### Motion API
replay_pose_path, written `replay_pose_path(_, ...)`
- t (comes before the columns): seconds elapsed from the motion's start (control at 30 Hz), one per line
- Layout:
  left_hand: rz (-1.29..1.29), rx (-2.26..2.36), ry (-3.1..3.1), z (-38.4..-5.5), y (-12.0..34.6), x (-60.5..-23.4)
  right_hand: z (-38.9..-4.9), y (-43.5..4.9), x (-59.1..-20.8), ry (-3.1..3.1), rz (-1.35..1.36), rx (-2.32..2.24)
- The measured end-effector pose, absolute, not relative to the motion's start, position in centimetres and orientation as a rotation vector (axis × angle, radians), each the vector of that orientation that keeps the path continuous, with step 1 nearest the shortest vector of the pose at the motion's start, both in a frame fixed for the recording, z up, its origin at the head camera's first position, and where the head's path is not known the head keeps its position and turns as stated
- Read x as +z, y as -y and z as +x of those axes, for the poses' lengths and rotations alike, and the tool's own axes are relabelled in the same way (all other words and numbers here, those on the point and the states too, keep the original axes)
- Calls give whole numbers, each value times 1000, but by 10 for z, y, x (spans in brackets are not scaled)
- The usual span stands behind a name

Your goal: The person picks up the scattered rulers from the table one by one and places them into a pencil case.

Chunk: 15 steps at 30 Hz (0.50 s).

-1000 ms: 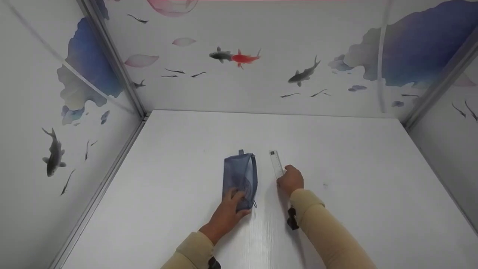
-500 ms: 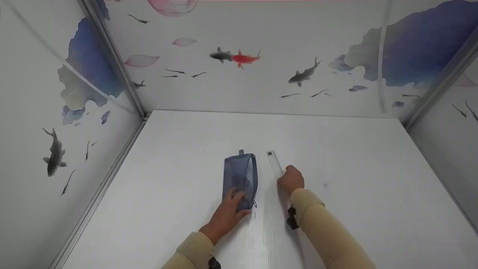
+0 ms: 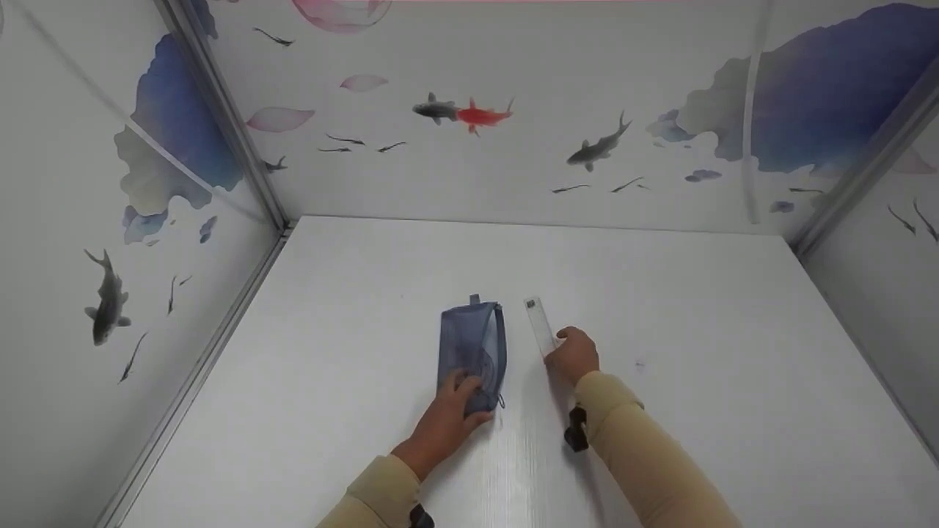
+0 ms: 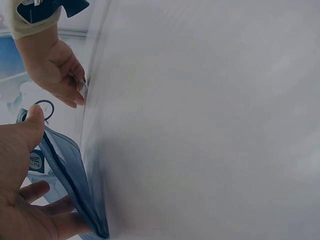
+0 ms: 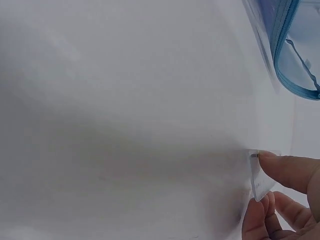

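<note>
A blue translucent zip pouch (image 3: 463, 334) lies lengthwise on the white table, its zipped edge to the right. My left hand (image 3: 446, 411) holds its near end, with the thumb by the zip's end and the fingers across the side. In the left wrist view, the pouch (image 4: 75, 170) shows a dark zip edge and a cord loop (image 4: 46, 106). To the right of the pouch, my right hand (image 3: 576, 353) pinches a clear ruler (image 3: 539, 323) by its near end. Thumb and fingertips grip the ruler (image 5: 260, 182) in the right wrist view; its far end points away, leaning slightly left.
White walls (image 3: 513, 183) printed with fish and blue patches enclose the table (image 3: 697, 308) at the back and sides. Grey metal posts (image 3: 227, 125) stand in the corners. A small faint mark (image 3: 640, 364) shows on the tabletop right of the right hand.
The ruler's far end has swung slightly left since a second ago, and the right hand has shifted a little. The left hand and pouch stay put.
</note>
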<state>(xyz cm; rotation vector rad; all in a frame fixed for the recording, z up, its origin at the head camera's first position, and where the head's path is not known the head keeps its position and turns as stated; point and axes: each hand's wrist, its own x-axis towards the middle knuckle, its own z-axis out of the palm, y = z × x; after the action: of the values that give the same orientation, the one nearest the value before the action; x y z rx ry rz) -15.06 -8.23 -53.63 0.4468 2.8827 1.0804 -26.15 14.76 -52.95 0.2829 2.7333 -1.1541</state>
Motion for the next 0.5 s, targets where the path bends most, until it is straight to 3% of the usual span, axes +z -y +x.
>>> replay_pose_path(0.5, 402, 1086, -2842, -152, 82, -535, -261, -146, -526, -2640, 316, -1226)
